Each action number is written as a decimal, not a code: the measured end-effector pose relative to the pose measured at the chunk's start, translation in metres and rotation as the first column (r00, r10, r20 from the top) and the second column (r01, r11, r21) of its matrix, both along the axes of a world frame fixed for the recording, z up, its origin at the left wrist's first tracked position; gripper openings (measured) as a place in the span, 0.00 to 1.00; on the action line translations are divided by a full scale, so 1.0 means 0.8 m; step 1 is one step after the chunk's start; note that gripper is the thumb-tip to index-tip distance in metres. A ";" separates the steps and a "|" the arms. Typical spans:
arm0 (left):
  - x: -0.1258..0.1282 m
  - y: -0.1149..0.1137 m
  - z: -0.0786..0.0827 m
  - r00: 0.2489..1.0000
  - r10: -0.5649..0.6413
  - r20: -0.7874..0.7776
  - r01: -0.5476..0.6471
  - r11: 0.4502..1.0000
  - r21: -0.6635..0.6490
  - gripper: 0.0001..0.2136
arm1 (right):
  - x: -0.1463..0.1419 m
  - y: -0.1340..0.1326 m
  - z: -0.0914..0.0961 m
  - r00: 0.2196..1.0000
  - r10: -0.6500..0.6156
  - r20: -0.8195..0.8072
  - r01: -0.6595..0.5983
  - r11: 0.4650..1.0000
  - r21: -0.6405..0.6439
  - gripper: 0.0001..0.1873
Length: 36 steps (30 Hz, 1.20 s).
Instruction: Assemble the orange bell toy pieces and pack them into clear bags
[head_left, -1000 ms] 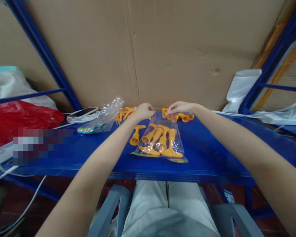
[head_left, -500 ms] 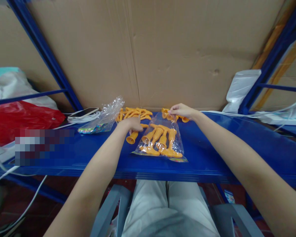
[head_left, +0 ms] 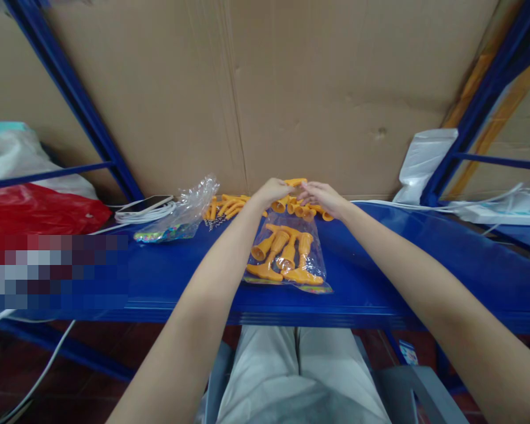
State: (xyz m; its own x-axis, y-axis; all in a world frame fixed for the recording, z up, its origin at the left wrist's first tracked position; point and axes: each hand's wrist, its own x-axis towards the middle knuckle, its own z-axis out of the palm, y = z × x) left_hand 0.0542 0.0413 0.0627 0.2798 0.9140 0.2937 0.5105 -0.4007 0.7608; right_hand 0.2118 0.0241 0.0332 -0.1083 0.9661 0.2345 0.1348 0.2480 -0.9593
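My left hand (head_left: 274,189) is closed on an orange plastic corkscrew, whose T-handle (head_left: 295,182) sticks out toward my right hand. My right hand (head_left: 324,197) has its fingers apart beside the end of that handle; whether they touch it I cannot tell. Under my hands lie several orange bell-shaped corkscrew pieces (head_left: 308,213). Nearer me, a clear plastic bag (head_left: 315,256) lies flat with several orange handles and bells inside. Left of my forearm is a pile of orange T-handles (head_left: 232,206) with metal spirals, partly hidden by the arm.
A crumpled clear bag (head_left: 189,212) with colourful printed pieces lies on the blue table (head_left: 159,277), near a phone and a coiled white cable (head_left: 145,215). Cardboard (head_left: 291,94) stands behind. At the back right is a white pouch (head_left: 426,165); a red bag (head_left: 48,212) sits far left.
My left hand has moved right and away from me with the corkscrew, close to my right hand. My right hand has let go of the bag's open end, and its fingers have spread.
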 end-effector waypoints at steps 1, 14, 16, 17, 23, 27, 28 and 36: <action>0.009 -0.002 -0.003 0.999 0.019 -0.026 -0.018 1.000 0.017 0.12 | 0.001 0.000 0.002 0.999 -0.018 -0.038 0.018 1.000 0.007 0.14; 0.012 0.005 -0.010 0.999 -0.030 -0.015 0.031 0.999 0.039 0.11 | 0.018 0.008 0.020 0.919 -0.244 -0.310 0.233 0.970 -0.073 0.09; 0.004 0.007 -0.006 0.996 0.003 -0.092 -0.005 1.000 -0.021 0.09 | 0.029 0.014 0.023 0.881 -0.336 -0.332 0.333 0.941 -0.068 0.08; 0.000 0.006 -0.005 0.985 -0.005 -0.172 -0.004 0.999 -0.055 0.08 | 0.034 0.017 0.023 0.871 -0.375 -0.317 0.375 0.925 -0.064 0.08; -0.007 -0.002 0.003 0.888 -0.181 -0.423 0.131 0.981 -0.144 0.04 | 0.038 0.031 0.015 0.875 -0.460 -0.150 0.455 0.888 -0.067 0.08; -0.005 -0.001 0.012 0.828 -0.214 -0.518 0.098 0.965 -0.242 0.07 | 0.023 0.035 0.010 0.897 -0.433 -0.086 0.429 0.901 -0.056 0.10; -0.005 0.000 0.013 0.818 -0.239 -0.524 0.096 0.954 -0.285 0.07 | 0.019 0.035 0.010 0.900 -0.429 -0.075 0.426 0.903 -0.051 0.10; -0.015 0.006 0.004 0.900 -0.347 -0.264 0.294 0.930 -0.221 0.07 | 0.008 0.043 0.010 0.939 -0.335 -0.078 0.322 0.936 -0.140 0.11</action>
